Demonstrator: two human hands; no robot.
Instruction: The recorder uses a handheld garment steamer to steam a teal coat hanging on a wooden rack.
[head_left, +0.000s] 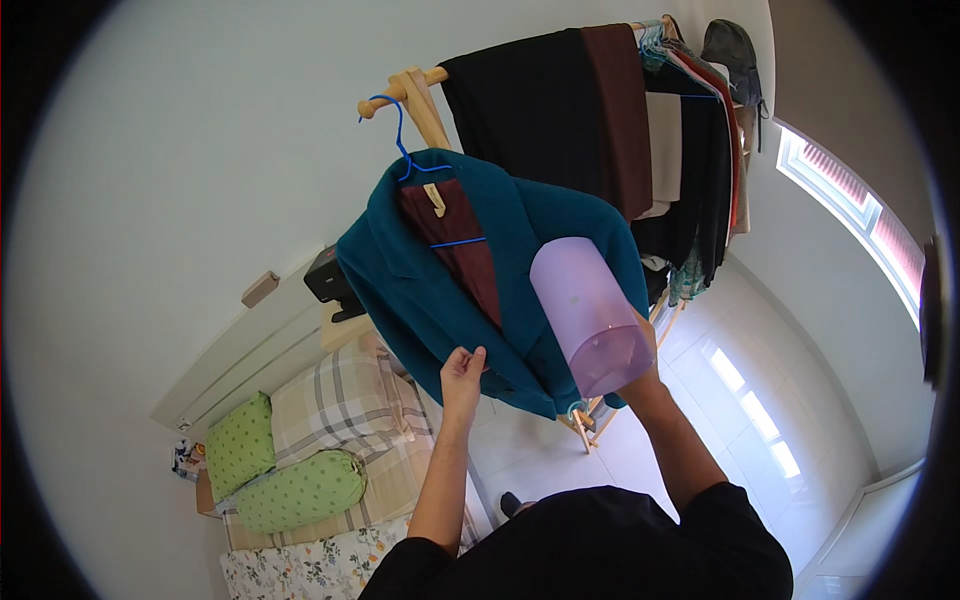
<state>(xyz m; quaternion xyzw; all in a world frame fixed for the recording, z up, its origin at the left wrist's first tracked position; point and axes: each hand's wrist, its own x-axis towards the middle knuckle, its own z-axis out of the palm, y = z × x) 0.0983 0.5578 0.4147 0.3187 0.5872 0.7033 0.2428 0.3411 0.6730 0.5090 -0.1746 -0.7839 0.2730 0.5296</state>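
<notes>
A teal jacket with a dark red lining hangs from a blue hanger, hooked near the knobbed end of a wooden clothes rack. My left hand pinches the jacket's lower front edge between thumb and fingers. In front of the jacket's sleeve on the right is a translucent purple container, tilted, its clear base towards me. My right hand holds it from behind, and most of its fingers are hidden by the container.
Black and dark red cloths drape over the rack's rail, with more clothes on hangers beyond. A dark backpack is at the far end. On the left stands a bed with a plaid pillow and a green bolster. A window is at right.
</notes>
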